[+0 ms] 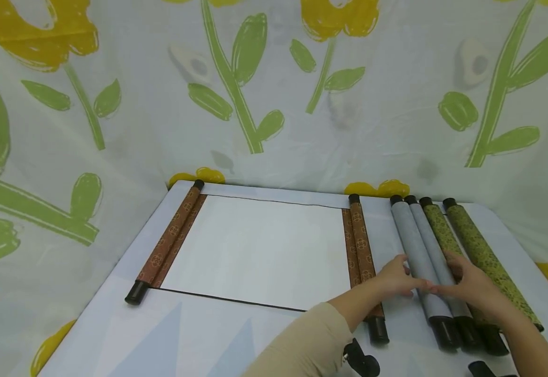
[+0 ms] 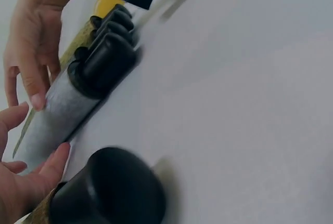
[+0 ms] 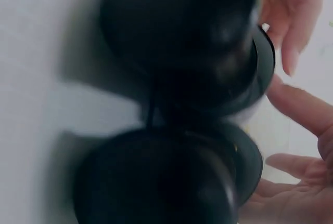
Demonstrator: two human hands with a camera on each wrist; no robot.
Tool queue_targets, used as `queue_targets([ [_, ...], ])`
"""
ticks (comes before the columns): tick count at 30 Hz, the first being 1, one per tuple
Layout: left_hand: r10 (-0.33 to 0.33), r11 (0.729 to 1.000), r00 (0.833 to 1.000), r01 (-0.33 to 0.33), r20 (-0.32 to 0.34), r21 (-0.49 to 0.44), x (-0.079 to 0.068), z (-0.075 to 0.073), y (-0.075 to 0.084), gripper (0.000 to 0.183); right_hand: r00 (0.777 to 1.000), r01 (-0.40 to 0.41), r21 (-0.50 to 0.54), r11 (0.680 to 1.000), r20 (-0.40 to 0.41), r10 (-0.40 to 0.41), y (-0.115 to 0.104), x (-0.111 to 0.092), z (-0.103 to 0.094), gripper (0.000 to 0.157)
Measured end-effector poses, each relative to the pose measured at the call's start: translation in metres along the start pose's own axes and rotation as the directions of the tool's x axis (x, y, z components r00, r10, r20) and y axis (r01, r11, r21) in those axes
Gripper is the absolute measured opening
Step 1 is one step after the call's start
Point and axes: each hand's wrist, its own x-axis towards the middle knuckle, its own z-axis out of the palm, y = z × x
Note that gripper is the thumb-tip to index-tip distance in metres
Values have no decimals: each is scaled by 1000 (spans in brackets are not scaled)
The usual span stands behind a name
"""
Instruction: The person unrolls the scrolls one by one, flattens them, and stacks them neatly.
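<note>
Looks like lining up to me: left hand (image 1: 398, 277) and right hand (image 1: 477, 289), grip wide, flank the grey scroll (image 1: 411, 235) beside the green scroll (image 1: 483, 248) on the tabletop (image 1: 99, 319), next probably needs squeezing in.

Up rises a white fabric backdrop (image 1: 142, 104), yellow flowers (image 1: 340, 22) on green stems (image 1: 230, 78), and below it, a white tabletop (image 1: 101, 324) with pale-blue triangles (image 1: 156, 345)!

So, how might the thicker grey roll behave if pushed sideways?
The thicker grey roll would likely roll, being cylindrical, though the thinner grey roll alongside may block it rightward. Its smooth black knob could prove slippery.
</note>
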Motion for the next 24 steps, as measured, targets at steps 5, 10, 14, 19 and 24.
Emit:
queue_targets([
  [5,21,995,1000,-19,16,-102,3,7,-5,67,998,-19,137,990,59,11,7,1,-9,97],
  [10,36,992,999,-40,41,118,0,12,-7,75,984,-19,255,967,176,-27,12,4,-13,89],
  [14,59,950,995,-80,77,301,-5,18,-5,80,965,-27,329,944,255,-61,18,2,-11,81],
  [19,65,934,997,-71,31,349,-7,20,-3,80,977,19,255,967,200,-72,18,0,-7,76],
  [24,64,946,998,-66,18,316,-10,17,-3,76,980,24,221,975,186,-66,15,1,-5,80],
])
